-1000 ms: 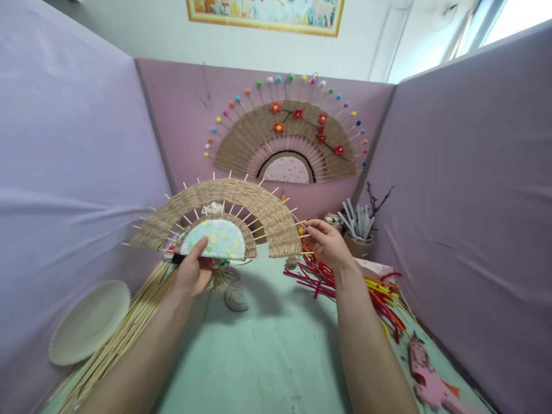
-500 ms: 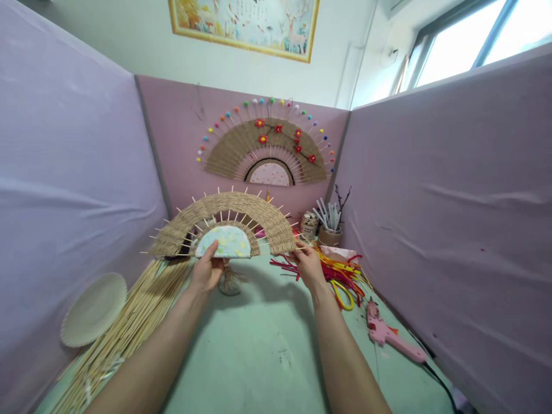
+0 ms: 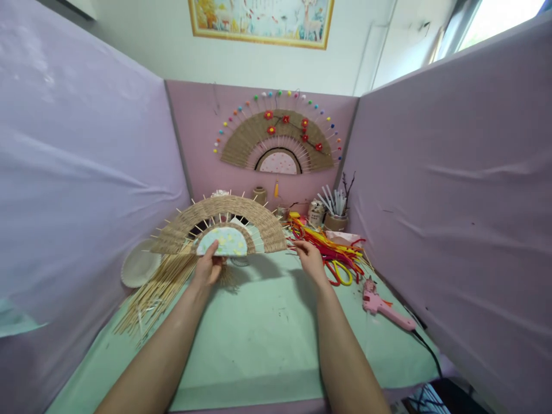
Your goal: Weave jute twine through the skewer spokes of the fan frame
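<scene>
Tan fan [image 3: 233, 208] has woven band [image 3: 268, 224] and cloth centre [image 3: 230, 244] done, rib tips [image 3: 244, 194] bare; we grip that centre with our left hand [image 3: 209, 268], right hand [image 3: 310, 259] narrowed at three o'clock, hold unclear.

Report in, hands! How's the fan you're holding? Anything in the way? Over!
Left hand holding woven fan by its patterned half-circle. Right hand at its right edge, grip unclear. Fan up off table; nothing seen in the way.

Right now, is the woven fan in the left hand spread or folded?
Spread: the woven fan forms a wide arch, with stick ends radiating past its outer edge. The left hand holds its patterned half-circle.
</scene>
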Demonstrator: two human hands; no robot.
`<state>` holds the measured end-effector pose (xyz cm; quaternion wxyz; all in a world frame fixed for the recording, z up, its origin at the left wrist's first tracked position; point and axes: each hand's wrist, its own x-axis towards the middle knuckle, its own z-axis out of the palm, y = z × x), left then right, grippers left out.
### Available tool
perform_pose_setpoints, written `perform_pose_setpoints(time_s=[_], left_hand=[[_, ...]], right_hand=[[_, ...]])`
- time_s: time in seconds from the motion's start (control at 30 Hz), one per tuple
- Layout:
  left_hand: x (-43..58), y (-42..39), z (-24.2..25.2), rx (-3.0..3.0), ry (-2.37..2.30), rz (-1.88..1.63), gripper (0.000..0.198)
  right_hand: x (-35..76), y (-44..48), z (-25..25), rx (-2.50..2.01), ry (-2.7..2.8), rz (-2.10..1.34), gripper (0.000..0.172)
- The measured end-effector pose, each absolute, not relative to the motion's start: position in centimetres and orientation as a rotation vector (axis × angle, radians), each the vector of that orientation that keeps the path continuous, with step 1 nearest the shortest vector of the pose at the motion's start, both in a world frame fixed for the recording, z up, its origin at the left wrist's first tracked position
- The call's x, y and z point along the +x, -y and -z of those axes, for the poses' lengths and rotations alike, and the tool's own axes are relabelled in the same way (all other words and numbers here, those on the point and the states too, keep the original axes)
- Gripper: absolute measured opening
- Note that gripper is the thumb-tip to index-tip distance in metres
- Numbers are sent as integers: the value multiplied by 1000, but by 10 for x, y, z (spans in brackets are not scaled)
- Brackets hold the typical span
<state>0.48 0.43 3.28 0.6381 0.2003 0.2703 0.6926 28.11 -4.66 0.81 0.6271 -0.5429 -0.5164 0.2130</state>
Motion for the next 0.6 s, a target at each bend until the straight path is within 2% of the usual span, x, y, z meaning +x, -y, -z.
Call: perform_pose_setpoints(time_s=[0.2,0.6], left_hand=[[1,-7,-33,481,-608,-1596,33],[1,-3,-37,501,-614,-1664,26]], right_hand=[[276,50,-13,-1283,1157,-414,15],[256,42,-7,-1181,1082,-617,23]])
